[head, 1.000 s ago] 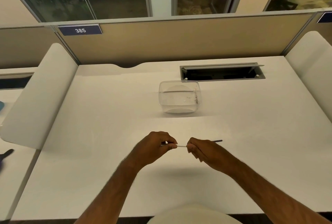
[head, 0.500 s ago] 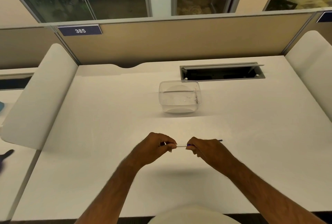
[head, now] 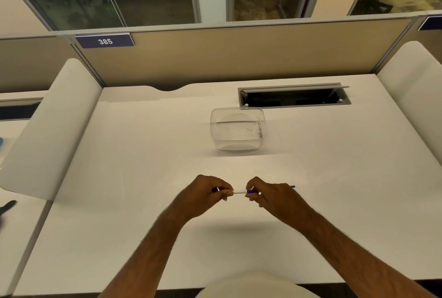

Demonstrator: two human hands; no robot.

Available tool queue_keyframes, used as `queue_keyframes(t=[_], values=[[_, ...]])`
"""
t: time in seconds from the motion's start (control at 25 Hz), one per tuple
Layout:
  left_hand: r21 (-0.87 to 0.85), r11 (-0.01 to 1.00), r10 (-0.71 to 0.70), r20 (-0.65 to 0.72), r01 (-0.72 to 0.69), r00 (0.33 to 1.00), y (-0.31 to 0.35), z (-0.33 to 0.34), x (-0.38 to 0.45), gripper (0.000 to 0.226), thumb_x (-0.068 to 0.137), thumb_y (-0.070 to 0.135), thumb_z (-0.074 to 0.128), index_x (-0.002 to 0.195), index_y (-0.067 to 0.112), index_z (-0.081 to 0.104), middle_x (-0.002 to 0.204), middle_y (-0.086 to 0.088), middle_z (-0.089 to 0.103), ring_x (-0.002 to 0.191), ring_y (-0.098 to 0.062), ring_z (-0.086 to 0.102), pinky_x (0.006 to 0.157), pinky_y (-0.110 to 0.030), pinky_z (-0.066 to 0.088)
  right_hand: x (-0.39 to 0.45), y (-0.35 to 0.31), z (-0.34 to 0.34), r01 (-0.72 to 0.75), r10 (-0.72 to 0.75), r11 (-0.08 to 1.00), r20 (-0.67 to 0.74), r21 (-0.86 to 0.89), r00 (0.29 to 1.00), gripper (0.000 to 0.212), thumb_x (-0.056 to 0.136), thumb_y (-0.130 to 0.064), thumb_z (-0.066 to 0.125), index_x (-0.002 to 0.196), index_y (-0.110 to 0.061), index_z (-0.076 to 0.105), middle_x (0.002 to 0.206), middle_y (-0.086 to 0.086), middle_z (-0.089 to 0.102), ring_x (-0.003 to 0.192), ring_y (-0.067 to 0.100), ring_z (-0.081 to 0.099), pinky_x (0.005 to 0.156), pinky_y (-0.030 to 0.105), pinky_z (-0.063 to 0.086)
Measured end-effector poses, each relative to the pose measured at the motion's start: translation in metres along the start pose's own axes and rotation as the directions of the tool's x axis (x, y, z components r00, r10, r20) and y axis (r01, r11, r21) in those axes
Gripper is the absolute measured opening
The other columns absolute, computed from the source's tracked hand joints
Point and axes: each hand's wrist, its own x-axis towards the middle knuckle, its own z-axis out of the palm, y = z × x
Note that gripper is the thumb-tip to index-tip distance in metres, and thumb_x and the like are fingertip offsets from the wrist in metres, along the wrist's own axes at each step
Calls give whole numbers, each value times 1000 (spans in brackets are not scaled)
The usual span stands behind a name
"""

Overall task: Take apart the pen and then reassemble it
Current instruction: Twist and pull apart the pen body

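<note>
A thin white pen barrel (head: 239, 191) runs level between my two hands, just above the white desk (head: 143, 202). My left hand (head: 205, 193) pinches the barrel's left end. My right hand (head: 270, 196) is closed on a blue piece (head: 250, 191) at the barrel's right end. Behind my right hand a thin dark stick (head: 292, 186) pokes out to the right; whether it lies on the desk or is held, I cannot tell. Most of the pen is hidden inside my fingers.
A clear plastic tub (head: 238, 129) stands on the desk beyond my hands, with small dark bits at its right wall. Behind it is an open cable slot (head: 294, 96). White side dividers (head: 50, 128) flank the desk, and a tan partition (head: 227, 53) closes the back.
My hands have stayed in place over the desk. The blue piece at my right fingers now shows more plainly, and the white barrel between the hands looks slightly longer.
</note>
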Motion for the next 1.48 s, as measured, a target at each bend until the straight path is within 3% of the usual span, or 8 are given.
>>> queue_keyframes(t=[0.08, 0.28, 0.48, 0.64, 0.92, 1.16, 1.36, 1.48], values=[[9, 1000, 0, -8, 0, 1000, 0, -2, 0, 10, 95, 34, 70, 95, 31, 80, 83, 16, 76, 79, -9, 63, 66, -19, 46, 0, -3, -5, -50, 48, 993, 26, 107, 999, 22, 103, -53, 47, 119, -39, 53, 96, -19, 74, 76, 6, 72, 73, 29, 57], [-1, 1000, -14, -9, 14, 1000, 0, -3, -1, 9, 94, 34, 70, 95, 34, 79, 84, 15, 75, 79, -12, 63, 67, -24, 47, 0, -8, -11, -75, 64, 974, 59, 213, 996, 14, 105, -44, 49, 100, -35, 60, 90, -19, 72, 79, 1, 71, 78, 30, 57], [0, 1000, -17, -10, 17, 1000, 0, -1, -3, 10, 95, 33, 70, 96, 32, 80, 85, 13, 76, 79, -11, 62, 63, -17, 43, -3, -11, -6, -76, 79, 982, -13, 176, 997, 9, 100, -44, 58, 101, -35, 57, 83, -17, 70, 79, 3, 70, 68, 27, 56], [1, 1000, -17, -8, 17, 1000, -1, -1, -5, 9, 94, 34, 70, 95, 34, 80, 84, 14, 75, 79, -10, 62, 65, -20, 45, -3, -10, -6, -57, 55, 976, 17, 209, 998, 16, 102, -51, 49, 104, -38, 59, 89, -22, 68, 83, 4, 69, 71, 26, 55], [5, 1000, -16, -11, 16, 1000, 1, 0, -5, 9, 95, 32, 71, 94, 32, 80, 84, 13, 76, 80, -10, 63, 67, -20, 46, -3, -8, -4, -53, 58, 974, -15, 222, 998, 6, 100, -43, 59, 99, -36, 59, 86, -19, 67, 80, 7, 67, 63, 22, 50], [-3, 1000, -21, -11, 21, 1000, -1, 0, -4, 8, 94, 33, 72, 93, 33, 79, 84, 13, 75, 79, -10, 62, 68, -22, 47, -2, -6, -5, -10, 6, 965, 16, 260, 1000, 18, 106, -39, 46, 99, -35, 62, 93, -16, 68, 80, 6, 70, 67, 23, 52], [19, 1000, -6, -13, 6, 1000, -1, 0, -2, 9, 94, 33, 71, 94, 33, 79, 84, 16, 74, 76, -4, 60, 66, -17, 44, 0, -7, -2, -38, 43, 936, -6, 350, 999, 14, 105, -27, 55, 100, -23, 68, 88, -11, 70, 80, 9, 71, 68, 24, 56], [29, 1000, -10, -15, 11, 1000, 0, 0, -1, 9, 95, 33, 70, 95, 33, 79, 84, 17, 74, 77, -5, 61, 65, -15, 43, -1, -8, 0, -29, 49, 949, -57, 315, 997, 10, 103, -27, 58, 98, -25, 67, 83, -13, 69, 82, 9, 67, 66, 19, 49]])
